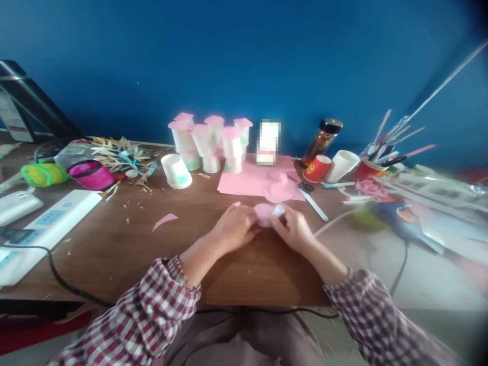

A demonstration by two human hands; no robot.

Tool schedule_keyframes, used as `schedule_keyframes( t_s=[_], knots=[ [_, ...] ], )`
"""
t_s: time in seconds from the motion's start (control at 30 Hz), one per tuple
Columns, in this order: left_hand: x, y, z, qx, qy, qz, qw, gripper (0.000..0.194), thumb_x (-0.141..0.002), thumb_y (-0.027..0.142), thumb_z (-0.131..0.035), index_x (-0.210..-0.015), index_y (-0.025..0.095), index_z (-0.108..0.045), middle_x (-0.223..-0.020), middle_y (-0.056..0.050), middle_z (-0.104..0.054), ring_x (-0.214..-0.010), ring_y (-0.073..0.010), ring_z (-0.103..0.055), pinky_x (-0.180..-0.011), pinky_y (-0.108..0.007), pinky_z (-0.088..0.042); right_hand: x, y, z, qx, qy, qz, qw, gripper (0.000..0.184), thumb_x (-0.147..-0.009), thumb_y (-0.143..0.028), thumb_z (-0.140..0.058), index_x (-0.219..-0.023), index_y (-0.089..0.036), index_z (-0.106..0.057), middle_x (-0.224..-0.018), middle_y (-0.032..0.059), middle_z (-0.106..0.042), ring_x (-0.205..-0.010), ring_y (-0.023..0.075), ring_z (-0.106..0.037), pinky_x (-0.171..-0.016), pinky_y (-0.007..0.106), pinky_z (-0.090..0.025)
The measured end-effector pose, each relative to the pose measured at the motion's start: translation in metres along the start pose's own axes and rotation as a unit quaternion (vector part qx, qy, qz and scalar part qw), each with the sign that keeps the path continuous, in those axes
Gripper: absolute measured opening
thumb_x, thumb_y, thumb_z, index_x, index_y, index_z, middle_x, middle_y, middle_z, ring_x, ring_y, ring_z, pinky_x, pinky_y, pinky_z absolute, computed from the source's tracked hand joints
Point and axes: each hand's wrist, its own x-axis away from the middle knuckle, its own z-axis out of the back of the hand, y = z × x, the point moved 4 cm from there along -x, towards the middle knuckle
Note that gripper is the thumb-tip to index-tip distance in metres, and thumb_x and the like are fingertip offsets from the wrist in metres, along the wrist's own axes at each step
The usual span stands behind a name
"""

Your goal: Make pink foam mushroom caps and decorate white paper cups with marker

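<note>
My left hand (pixel 235 227), fingers curled, grips the left edge of a pink paper circle (pixel 262 212) low over the brown table. Pinched in my right hand (pixel 296 230) is a small whitish object (pixel 278 210), blurred, at the circle's right edge; I cannot make out its kind. Just beyond them, more pink paper circles (pixel 282 191) lie on a pink sheet (pixel 244 182). Behind to the left stand several stacked white paper cups with pink paper tops (pixel 232 147). One bare white paper cup (pixel 176 173) is upside down beside them.
A red paper cup (pixel 317 169), a dark-lidded bottle (pixel 323 142), scissors (pixel 305 186) and a cup of pens and brushes (pixel 368 170) are at the right. Leftward lie a power strip (pixel 53 229), a pink tape roll (pixel 91 175) and a curved pink scrap (pixel 165 221).
</note>
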Motion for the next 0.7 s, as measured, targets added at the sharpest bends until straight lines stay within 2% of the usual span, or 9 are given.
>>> schedule_keyframes(
  t_s=[0.17, 0.27, 0.43, 0.53, 0.7],
  knots=[
    [0.000, 0.000, -0.001, 0.006, 0.005, -0.002, 1.000, 0.020, -0.086, 0.032, -0.050, -0.097, 0.021, -0.062, -0.098, -0.004, -0.064, -0.099, -0.0201, -0.057, -0.103, -0.047, -0.029, 0.002, -0.003, -0.008, 0.026, -0.034, 0.042, 0.998, 0.021, -0.087, -0.037, -0.048, -0.084, -0.018, -0.055, -0.072, 0.0040, -0.061, -0.062, 0.0156, -0.055, -0.060, 0.025, -0.041],
    [0.001, 0.000, -0.001, 0.006, 0.006, -0.004, 1.000, 0.019, -0.086, 0.033, -0.049, -0.095, 0.022, -0.062, -0.100, -0.004, -0.064, -0.099, -0.0197, -0.057, -0.103, -0.047, -0.028, 0.001, -0.003, -0.008, 0.037, -0.047, 0.053, 0.997, 0.020, -0.087, -0.037, -0.047, -0.083, -0.019, -0.055, -0.073, 0.0042, -0.061, -0.064, 0.0161, -0.054, -0.061, 0.025, -0.040],
    [0.000, -0.001, -0.002, -0.008, 0.002, -0.002, 1.000, 0.020, -0.084, 0.032, -0.053, -0.096, 0.020, -0.063, -0.096, -0.005, -0.065, -0.097, -0.0208, -0.057, -0.102, -0.048, -0.029, 0.000, 0.002, 0.002, 0.002, -0.001, 0.003, 1.000, 0.018, -0.086, -0.032, -0.046, -0.077, -0.019, -0.053, -0.069, 0.0033, -0.059, -0.060, 0.0148, -0.053, -0.059, 0.024, -0.041],
    [-0.001, 0.000, -0.001, -0.007, -0.002, -0.003, 1.000, 0.020, -0.085, 0.032, -0.052, -0.096, 0.021, -0.063, -0.097, -0.004, -0.065, -0.097, -0.0211, -0.058, -0.101, -0.048, -0.029, 0.000, 0.001, 0.002, -0.008, 0.007, 0.008, 1.000, 0.017, -0.086, -0.032, -0.046, -0.079, -0.019, -0.053, -0.071, 0.0038, -0.059, -0.062, 0.0152, -0.054, -0.060, 0.025, -0.041],
    [0.000, 0.001, 0.001, 0.006, 0.003, -0.008, 1.000, 0.020, -0.087, 0.033, -0.049, -0.094, 0.022, -0.064, -0.101, -0.004, -0.064, -0.100, -0.0201, -0.057, -0.102, -0.046, -0.029, 0.000, -0.002, -0.008, 0.025, -0.038, 0.049, 0.998, 0.018, -0.086, -0.035, -0.047, -0.084, -0.018, -0.054, -0.075, 0.0050, -0.061, -0.065, 0.0164, -0.055, -0.061, 0.025, -0.041]
  ],
)
